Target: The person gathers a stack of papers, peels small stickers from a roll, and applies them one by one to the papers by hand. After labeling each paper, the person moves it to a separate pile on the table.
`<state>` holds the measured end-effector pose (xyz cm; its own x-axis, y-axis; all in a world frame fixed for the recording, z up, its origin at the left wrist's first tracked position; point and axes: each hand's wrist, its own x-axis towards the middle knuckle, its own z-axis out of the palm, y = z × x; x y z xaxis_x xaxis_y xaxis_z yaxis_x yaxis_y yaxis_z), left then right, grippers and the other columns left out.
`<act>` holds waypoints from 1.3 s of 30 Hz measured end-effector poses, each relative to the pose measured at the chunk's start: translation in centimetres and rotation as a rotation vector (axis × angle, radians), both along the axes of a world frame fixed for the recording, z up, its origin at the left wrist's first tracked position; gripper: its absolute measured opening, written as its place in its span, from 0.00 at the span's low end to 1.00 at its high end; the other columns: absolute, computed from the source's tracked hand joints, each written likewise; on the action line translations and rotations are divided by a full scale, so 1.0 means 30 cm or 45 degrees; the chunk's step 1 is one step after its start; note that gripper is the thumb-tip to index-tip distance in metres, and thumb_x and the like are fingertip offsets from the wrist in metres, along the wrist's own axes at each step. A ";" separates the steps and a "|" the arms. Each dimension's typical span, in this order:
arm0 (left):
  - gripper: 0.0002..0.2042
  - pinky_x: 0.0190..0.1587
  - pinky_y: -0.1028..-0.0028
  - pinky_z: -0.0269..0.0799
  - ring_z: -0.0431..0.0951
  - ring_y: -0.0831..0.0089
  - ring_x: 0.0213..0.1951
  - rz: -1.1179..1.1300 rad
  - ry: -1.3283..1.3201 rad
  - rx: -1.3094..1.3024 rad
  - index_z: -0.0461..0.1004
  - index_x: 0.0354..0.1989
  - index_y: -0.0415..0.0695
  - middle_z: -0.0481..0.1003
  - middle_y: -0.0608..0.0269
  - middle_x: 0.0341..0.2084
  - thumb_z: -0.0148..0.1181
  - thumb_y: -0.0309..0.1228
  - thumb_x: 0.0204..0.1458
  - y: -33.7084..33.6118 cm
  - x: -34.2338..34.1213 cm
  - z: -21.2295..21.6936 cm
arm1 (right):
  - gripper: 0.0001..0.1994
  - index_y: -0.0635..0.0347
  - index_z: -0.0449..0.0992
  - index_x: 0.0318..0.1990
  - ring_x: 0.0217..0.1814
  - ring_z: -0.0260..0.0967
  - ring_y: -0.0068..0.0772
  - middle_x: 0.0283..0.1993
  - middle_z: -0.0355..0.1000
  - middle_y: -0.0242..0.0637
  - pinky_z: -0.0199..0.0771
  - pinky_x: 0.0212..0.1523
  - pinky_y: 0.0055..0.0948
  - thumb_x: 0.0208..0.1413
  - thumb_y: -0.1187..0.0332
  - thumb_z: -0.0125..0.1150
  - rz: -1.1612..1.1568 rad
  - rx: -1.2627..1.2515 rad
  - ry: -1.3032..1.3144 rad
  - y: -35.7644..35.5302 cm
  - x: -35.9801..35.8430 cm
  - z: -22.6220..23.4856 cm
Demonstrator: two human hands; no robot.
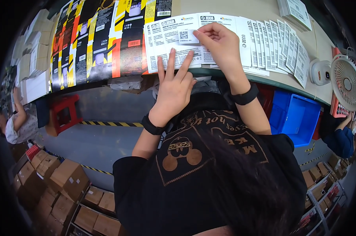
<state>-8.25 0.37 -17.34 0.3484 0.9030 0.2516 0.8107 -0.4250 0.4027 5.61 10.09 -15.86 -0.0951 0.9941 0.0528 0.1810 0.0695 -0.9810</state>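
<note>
A small white QR-code label (184, 36) is pinched between the thumb and forefinger of my right hand (225, 49). It lies over, or just above, the upper part of a white printed leaflet (166, 35); whether it touches the paper I cannot tell. My left hand (172, 94) rests its spread fingertips on the lower part of that leaflet, holding nothing. More white leaflets (260, 47) overlap in a row to the right, several showing a similar code square. Left of the leaflet lie black, yellow and red printed packaging pieces (125, 51) in overlapping rows.
A leaflet stack (294, 13) sits at the far right. By the table's right end are a white rounded device (321, 72) and a small fan (347, 82). Below the table stand a blue crate (296, 118) and a red stool (66, 114). Other people work at both sides.
</note>
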 end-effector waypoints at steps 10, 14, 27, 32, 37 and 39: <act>0.07 0.60 0.44 0.33 0.44 0.46 0.63 0.004 -0.030 -0.041 0.65 0.22 0.39 0.57 0.59 0.59 0.55 0.27 0.46 0.003 -0.052 -0.021 | 0.07 0.64 0.76 0.31 0.21 0.61 0.10 0.23 0.70 0.27 0.60 0.20 0.09 0.47 0.71 0.63 0.050 -0.093 -0.100 0.032 -0.047 -0.049; 0.07 0.60 0.44 0.33 0.44 0.45 0.63 0.003 -0.027 -0.041 0.65 0.22 0.39 0.57 0.59 0.59 0.55 0.28 0.46 0.007 -0.057 -0.031 | 0.07 0.66 0.77 0.28 0.24 0.68 0.17 0.23 0.73 0.33 0.68 0.26 0.16 0.44 0.71 0.64 0.046 -0.079 -0.129 0.039 -0.053 -0.059; 0.06 0.60 0.44 0.32 0.44 0.45 0.63 0.000 -0.021 -0.053 0.66 0.23 0.39 0.57 0.59 0.59 0.55 0.28 0.46 0.018 -0.057 -0.045 | 0.08 0.65 0.77 0.31 0.20 0.60 0.11 0.22 0.70 0.28 0.60 0.21 0.11 0.45 0.70 0.64 0.045 0.044 -0.272 0.047 -0.056 -0.082; 0.07 0.60 0.44 0.32 0.44 0.45 0.63 0.001 -0.009 -0.034 0.67 0.23 0.39 0.57 0.59 0.59 0.55 0.28 0.46 0.031 -0.048 -0.042 | 0.11 0.65 0.74 0.32 0.21 0.63 0.12 0.20 0.69 0.29 0.64 0.24 0.12 0.44 0.68 0.66 0.049 0.163 -0.412 0.048 -0.054 -0.082; 0.07 0.60 0.44 0.32 0.44 0.45 0.63 0.010 -0.019 -0.022 0.67 0.23 0.38 0.57 0.59 0.59 0.54 0.28 0.47 0.027 -0.042 -0.044 | 0.18 0.62 0.68 0.38 0.23 0.66 0.18 0.25 0.69 0.30 0.67 0.26 0.17 0.43 0.65 0.67 0.045 0.039 -0.668 0.038 -0.046 -0.041; 0.07 0.60 0.44 0.32 0.44 0.45 0.63 0.005 -0.015 -0.021 0.66 0.23 0.38 0.57 0.59 0.59 0.54 0.28 0.47 0.023 -0.038 -0.039 | 0.17 0.61 0.68 0.39 0.23 0.66 0.20 0.27 0.68 0.31 0.68 0.26 0.19 0.44 0.65 0.66 -0.048 0.274 -0.694 0.032 -0.058 -0.073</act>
